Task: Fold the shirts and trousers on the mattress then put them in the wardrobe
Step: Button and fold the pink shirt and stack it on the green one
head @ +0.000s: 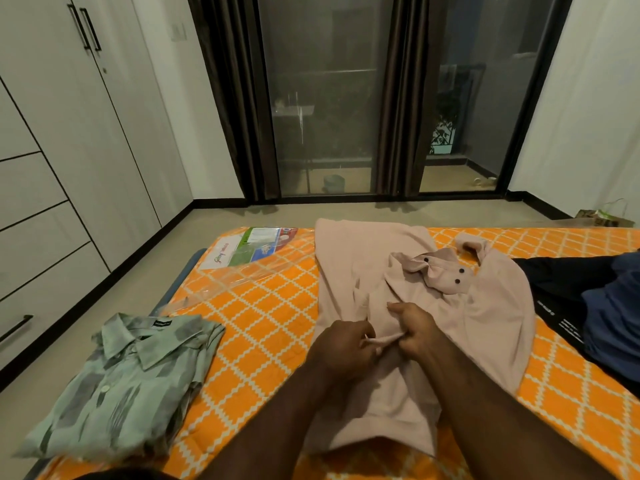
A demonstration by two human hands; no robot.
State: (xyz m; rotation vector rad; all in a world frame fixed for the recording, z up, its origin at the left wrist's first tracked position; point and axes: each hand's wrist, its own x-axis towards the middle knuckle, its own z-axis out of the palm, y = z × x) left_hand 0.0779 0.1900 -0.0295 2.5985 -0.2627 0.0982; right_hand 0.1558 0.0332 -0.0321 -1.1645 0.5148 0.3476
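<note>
On the orange-checked mattress, the pink polo shirt lies spread in the middle, collar rumpled and turned towards the window. Both hands meet over its chest. The left hand and the right hand each have a curled grip pinching the same thin ridge of pink cloth raised between them.

That ridge is narrow, so I judge the main risk is the cloth slipping out of one grip. The crease would then run crooked, and one side would fold wider than the other. The crumpled collar is a second risk: if it is folded over as it lies, the wrinkles get pressed into the finished bundle.

The shirt's right edge lies close against the dark trousers, which sit beside a navy garment. A hard pull to the left could drag the trousers along or catch them in the fold. On the other side, the folded green patterned shirt sits at the mattress edge, near a loose plastic wrapper. A wide sweep of the left arm could knock it to the floor. The wardrobe stands closed.
</note>
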